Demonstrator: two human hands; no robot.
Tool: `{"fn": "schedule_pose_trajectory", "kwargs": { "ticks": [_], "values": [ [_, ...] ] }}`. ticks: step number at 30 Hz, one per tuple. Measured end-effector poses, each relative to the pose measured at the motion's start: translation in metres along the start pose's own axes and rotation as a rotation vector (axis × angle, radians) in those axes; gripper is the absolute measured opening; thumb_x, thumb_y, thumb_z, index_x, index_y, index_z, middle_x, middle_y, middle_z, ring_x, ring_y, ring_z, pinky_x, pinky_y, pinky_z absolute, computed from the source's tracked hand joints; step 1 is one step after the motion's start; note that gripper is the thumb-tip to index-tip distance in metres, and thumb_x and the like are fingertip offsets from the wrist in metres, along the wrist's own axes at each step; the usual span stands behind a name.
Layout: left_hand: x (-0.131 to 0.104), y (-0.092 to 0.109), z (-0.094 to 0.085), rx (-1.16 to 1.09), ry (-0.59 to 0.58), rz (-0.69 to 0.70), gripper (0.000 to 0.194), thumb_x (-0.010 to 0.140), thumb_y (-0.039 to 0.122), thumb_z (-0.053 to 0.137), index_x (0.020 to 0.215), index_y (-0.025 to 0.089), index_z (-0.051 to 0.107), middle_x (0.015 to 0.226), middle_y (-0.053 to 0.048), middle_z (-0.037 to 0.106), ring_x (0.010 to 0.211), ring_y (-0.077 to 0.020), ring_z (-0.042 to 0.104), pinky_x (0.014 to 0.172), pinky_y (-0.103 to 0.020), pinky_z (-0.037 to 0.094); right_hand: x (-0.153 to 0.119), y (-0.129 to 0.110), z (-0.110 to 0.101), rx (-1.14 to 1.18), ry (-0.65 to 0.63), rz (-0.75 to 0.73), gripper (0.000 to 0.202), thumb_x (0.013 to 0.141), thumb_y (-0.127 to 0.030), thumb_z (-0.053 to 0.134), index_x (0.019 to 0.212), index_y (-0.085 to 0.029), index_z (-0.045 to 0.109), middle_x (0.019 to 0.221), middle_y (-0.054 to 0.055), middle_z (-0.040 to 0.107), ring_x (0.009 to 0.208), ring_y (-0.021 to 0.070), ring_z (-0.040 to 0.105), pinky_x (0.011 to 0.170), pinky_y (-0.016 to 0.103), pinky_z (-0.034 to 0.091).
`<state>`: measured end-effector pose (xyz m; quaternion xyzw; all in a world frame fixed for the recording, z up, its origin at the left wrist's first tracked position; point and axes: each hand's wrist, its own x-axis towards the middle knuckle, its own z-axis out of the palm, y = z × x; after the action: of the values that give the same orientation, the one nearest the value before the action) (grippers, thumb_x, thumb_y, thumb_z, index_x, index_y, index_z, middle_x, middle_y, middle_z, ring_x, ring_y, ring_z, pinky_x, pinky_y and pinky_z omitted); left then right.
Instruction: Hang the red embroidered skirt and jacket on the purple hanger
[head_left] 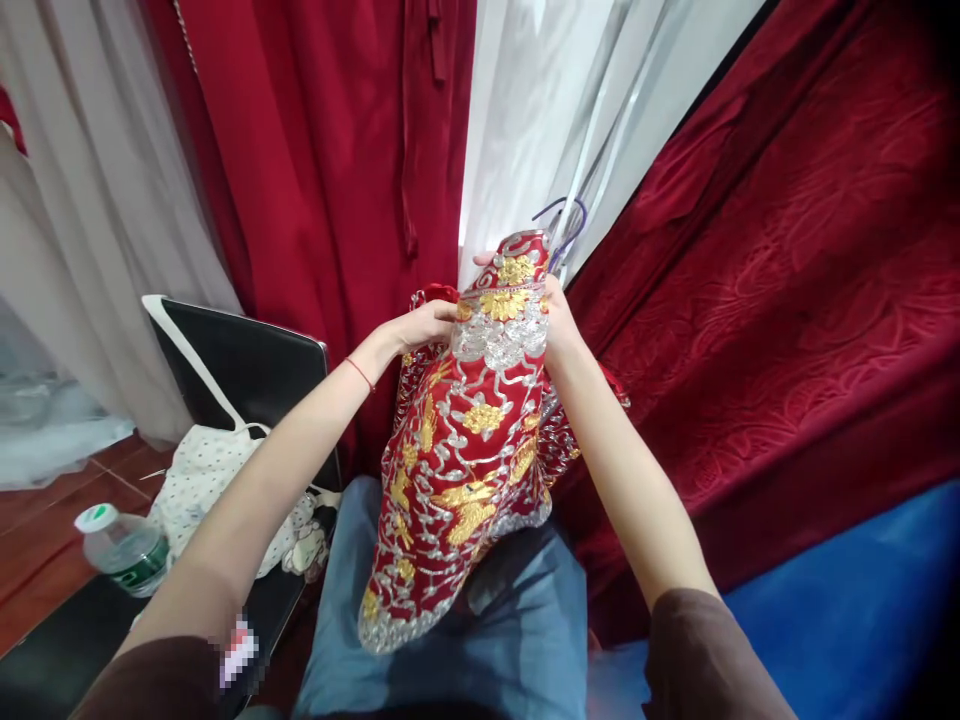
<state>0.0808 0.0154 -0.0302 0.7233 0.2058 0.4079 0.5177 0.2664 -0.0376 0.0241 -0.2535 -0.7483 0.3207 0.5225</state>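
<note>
A red garment [480,440] with gold and silver embroidery, probably a jacket, hangs above my lap, its lower edges trimmed in silver. My left hand [427,328] grips its left side just below the collar, fingertips partly hidden by the cloth. On the other side, my right hand [559,315] is closed round the upper edge, mostly behind the fabric. A fingertip shows past the collar's left side, but I cannot tell which hand it belongs to. Just behind the collar, a purple hanger [574,225] is partly visible.
Red cloth [330,150] and white drapes [532,120] hang ahead; dark red patterned fabric [787,300] fills the right. At left, a black chair [262,365] bears a dotted white bag [199,480] with a plush charm [306,550] and a plastic bottle [124,550].
</note>
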Motion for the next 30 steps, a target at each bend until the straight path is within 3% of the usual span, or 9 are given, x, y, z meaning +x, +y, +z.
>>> {"fn": "schedule_pose_trajectory", "kwargs": {
  "ticks": [3, 8, 10, 12, 15, 17, 24, 26, 30],
  "values": [
    [0.010, 0.005, -0.013, 0.103, 0.129, 0.068, 0.014, 0.068, 0.021, 0.079, 0.078, 0.014, 0.072, 0.078, -0.004, 0.074, 0.078, -0.0174, 0.069, 0.081, -0.033, 0.055, 0.009, 0.014, 0.000, -0.022, 0.078, 0.000, 0.053, 0.083, -0.067, 0.058, 0.118, -0.028, 0.067, 0.112, 0.005, 0.073, 0.110, 0.0265, 0.068, 0.090, 0.046, 0.059],
    [0.033, 0.029, -0.051, 0.196, 0.445, 0.371, 0.010, 0.072, 0.016, 0.076, 0.073, 0.014, 0.067, 0.080, -0.002, 0.070, 0.089, -0.0186, 0.067, 0.088, -0.032, 0.051, 0.007, 0.044, 0.013, -0.139, 0.149, 0.043, 0.067, 0.089, -0.076, 0.040, 0.139, -0.032, 0.052, 0.135, 0.005, 0.063, 0.127, 0.0277, 0.059, 0.106, 0.052, 0.050],
    [0.041, 0.037, -0.063, 0.233, 0.529, 0.440, 0.010, 0.074, 0.014, 0.074, 0.072, 0.015, 0.064, 0.077, -0.001, 0.067, 0.087, -0.0170, 0.065, 0.085, -0.030, 0.050, -0.005, 0.060, 0.030, -0.168, 0.126, 0.095, 0.074, 0.085, -0.075, 0.050, 0.145, -0.031, 0.045, 0.137, 0.007, 0.062, 0.125, 0.0276, 0.061, 0.107, 0.051, 0.050],
    [0.047, 0.040, -0.069, 0.277, 0.563, 0.475, 0.013, 0.076, 0.013, 0.071, 0.070, 0.016, 0.061, 0.072, 0.001, 0.062, 0.080, -0.0144, 0.063, 0.079, -0.027, 0.049, -0.017, 0.077, 0.054, -0.202, 0.097, 0.143, 0.084, 0.078, -0.062, 0.069, 0.147, -0.025, 0.042, 0.132, 0.012, 0.065, 0.117, 0.0284, 0.065, 0.104, 0.048, 0.051],
    [0.046, 0.038, -0.071, 0.335, 0.573, 0.471, 0.014, 0.077, 0.011, 0.066, 0.068, 0.017, 0.057, 0.067, 0.003, 0.057, 0.069, -0.0106, 0.057, 0.068, -0.022, 0.046, -0.020, 0.095, 0.087, -0.308, 0.139, 0.240, 0.043, 0.080, -0.037, 0.067, 0.118, -0.017, 0.066, 0.108, 0.012, 0.075, 0.103, 0.0292, 0.070, 0.100, 0.047, 0.053],
    [0.036, 0.038, -0.076, 0.343, 0.603, 0.426, 0.013, 0.075, 0.009, 0.062, 0.067, 0.017, 0.056, 0.067, 0.003, 0.056, 0.065, -0.0097, 0.054, 0.064, -0.021, 0.043, -0.014, 0.099, 0.102, -0.299, 0.166, 0.286, 0.023, 0.082, -0.029, 0.060, 0.098, -0.017, 0.071, 0.099, 0.010, 0.077, 0.097, 0.0278, 0.071, 0.097, 0.045, 0.054],
    [-0.006, 0.060, -0.109, 0.447, 0.658, 0.242, 0.008, 0.070, 0.008, 0.054, 0.070, 0.015, 0.058, 0.066, 0.001, 0.056, 0.069, -0.0125, 0.056, 0.067, -0.024, 0.044, 0.003, 0.061, 0.103, -0.257, 0.299, 0.160, 0.017, 0.086, -0.029, 0.058, 0.094, -0.020, 0.070, 0.101, 0.008, 0.075, 0.097, 0.0252, 0.067, 0.100, 0.043, 0.052],
    [-0.011, 0.063, -0.110, 0.429, 0.658, 0.252, 0.006, 0.073, 0.013, 0.056, 0.076, 0.014, 0.061, 0.069, 0.000, 0.057, 0.075, -0.0146, 0.060, 0.070, -0.026, 0.046, -0.001, 0.043, 0.094, -0.224, 0.220, 0.127, 0.019, 0.085, -0.035, 0.063, 0.097, -0.022, 0.068, 0.101, 0.007, 0.074, 0.098, 0.0242, 0.066, 0.100, 0.042, 0.052],
    [-0.017, 0.062, -0.089, 0.299, 0.589, 0.252, 0.013, 0.079, 0.025, 0.062, 0.087, 0.016, 0.064, 0.070, 0.000, 0.061, 0.080, -0.0181, 0.066, 0.071, -0.028, 0.049, -0.020, 0.027, 0.070, 0.015, -0.203, 0.148, 0.049, 0.077, -0.051, 0.074, 0.116, -0.024, 0.061, 0.115, 0.006, 0.069, 0.101, 0.0212, 0.066, 0.095, 0.038, 0.054]
  ]
}}
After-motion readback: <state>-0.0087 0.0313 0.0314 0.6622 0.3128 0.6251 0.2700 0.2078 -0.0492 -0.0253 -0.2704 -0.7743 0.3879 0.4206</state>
